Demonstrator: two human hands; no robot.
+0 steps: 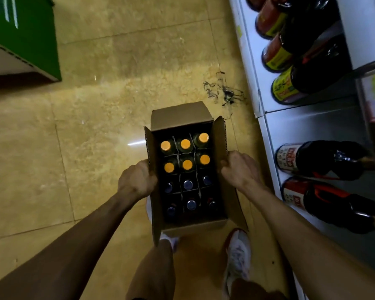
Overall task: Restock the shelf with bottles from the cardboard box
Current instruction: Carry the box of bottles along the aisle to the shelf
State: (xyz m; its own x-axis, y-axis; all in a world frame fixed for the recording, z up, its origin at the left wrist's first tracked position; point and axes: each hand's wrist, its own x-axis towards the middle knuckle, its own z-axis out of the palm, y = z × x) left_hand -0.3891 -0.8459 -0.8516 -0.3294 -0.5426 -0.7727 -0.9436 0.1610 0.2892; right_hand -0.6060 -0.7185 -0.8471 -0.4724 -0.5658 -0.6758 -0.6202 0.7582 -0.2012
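Glossy tan tiled floor (91, 118) — pale glare streaks (136, 144) across its middle, dark scuff (225, 94) toward its right edge, green white-striped cabinet (28, 37) at its far-left corner.

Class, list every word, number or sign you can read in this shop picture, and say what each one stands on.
Nothing is legible.
Blurred print: yellow-and-red label of a dark shelf bottle.
Blurred red characters: white label of a dark lower bottle.
White stripes, no words: green box.
No print visible: brown cardboard box.
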